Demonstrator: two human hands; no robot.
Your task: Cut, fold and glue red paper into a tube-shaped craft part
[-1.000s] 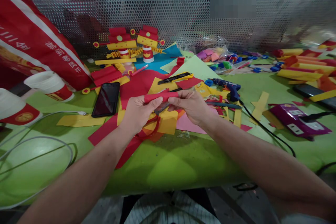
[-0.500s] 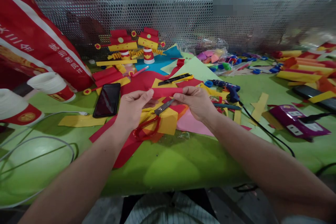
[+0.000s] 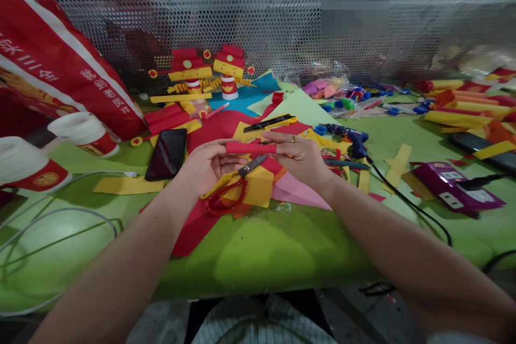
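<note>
A narrow piece of red paper (image 3: 250, 148), apparently rolled or folded, is held level between my two hands. My left hand (image 3: 215, 164) grips its left end, with the lower fingers curled beneath. My right hand (image 3: 300, 155), with a ring on one finger, pinches the right end. Right below the paper lie scissors (image 3: 228, 197) with red and yellow handles, on yellow and red paper sheets. Just behind the hands is a yellow and black utility knife (image 3: 271, 122). A blue glue gun (image 3: 350, 135) rests to the right of my right hand.
A black phone (image 3: 166, 154) and stacked paper cups (image 3: 83, 133) are on the left. Two red and yellow paper figures (image 3: 229, 72) stand at the back. A purple power strip (image 3: 455, 185) with cords sits right. Perforated metal (image 3: 274, 16) closes the back.
The red paper has turned from a flat, wider face to a narrow strip or roll. My fingers have shifted around its ends, and the right hand now shows its back.
</note>
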